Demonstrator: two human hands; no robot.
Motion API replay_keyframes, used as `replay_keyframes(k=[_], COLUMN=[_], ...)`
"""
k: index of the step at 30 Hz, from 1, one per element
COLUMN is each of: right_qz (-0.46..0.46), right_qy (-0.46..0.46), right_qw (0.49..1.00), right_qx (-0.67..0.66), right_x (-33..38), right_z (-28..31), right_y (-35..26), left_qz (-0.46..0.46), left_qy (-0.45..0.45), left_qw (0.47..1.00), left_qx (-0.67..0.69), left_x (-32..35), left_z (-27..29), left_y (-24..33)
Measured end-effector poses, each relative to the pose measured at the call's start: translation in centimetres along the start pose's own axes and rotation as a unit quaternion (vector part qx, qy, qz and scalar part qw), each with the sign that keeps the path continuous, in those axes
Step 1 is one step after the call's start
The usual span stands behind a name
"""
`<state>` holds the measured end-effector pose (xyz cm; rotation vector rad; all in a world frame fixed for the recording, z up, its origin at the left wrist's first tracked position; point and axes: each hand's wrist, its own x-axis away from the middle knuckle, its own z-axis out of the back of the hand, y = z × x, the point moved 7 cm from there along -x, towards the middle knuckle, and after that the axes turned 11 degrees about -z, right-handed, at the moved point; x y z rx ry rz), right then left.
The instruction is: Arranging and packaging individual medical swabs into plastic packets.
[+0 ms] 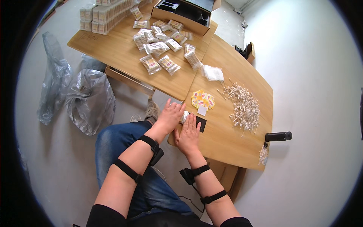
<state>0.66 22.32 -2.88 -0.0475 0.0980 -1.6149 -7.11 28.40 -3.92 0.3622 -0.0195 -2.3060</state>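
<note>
A small white bundle [184, 117], apparently cotton swabs, sits between my hands at the table's near left edge. My left hand [171, 116] curls over its left side with the fingers together. My right hand [187, 137] presses against it from the right, its fingers bent over the top and the thumb low. Much of the bundle is hidden beneath my fingers. A black flat pad [202, 124] shows beside my right fingertips. Just beyond lies a white card [202, 110], touching a heap of yellow printed cards [202, 99].
Loose cotton swabs [244, 108] are piled on the right of the wooden table [223, 140]. Clear bags [212, 73] lie behind the cards. Packed swab bags [155, 48], stacked packs [100, 19] and an open carton [180, 22] stand farther back. A black cylinder [278, 136] juts past the right edge.
</note>
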Motion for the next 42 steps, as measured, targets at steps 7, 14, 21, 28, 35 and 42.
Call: replay_keyframes(k=[7, 14, 21, 28, 35, 42], right_qz=[0.047, 0.102, 0.076, 0.038, -0.023, 0.001], right_qy=[-0.015, 0.015, 0.087, 0.082, 0.142, 0.171], right_qw=[0.998, 0.979, 0.960, 0.974, 0.968, 0.964], right_qx=[-0.042, -0.174, -0.255, -0.207, -0.208, -0.202], right_x=[-0.9, -1.8, 1.9, 9.1, 14.6, 14.5], right_z=[0.0, 2.5, 10.5, 13.6, 13.3, 10.8], right_y=[-2.4, -5.0, -2.2, 2.9, 7.2, 8.2], left_qz=[0.066, 0.096, 0.011, -0.019, -0.041, -0.033], left_qy=[-0.018, 0.107, 0.245, 0.276, 0.207, 0.164], left_qw=[0.998, 0.988, 0.948, 0.906, 0.910, 0.937], left_qx=[0.017, 0.060, 0.205, 0.321, 0.356, 0.307], left_x=[1.2, 3.5, 2.6, 2.8, 3.8, 4.4], left_z=[0.9, 5.4, 12.5, 11.0, 8.9, 6.0], left_y=[-2.4, -5.1, 2.0, 10.9, 17.3, 17.5])
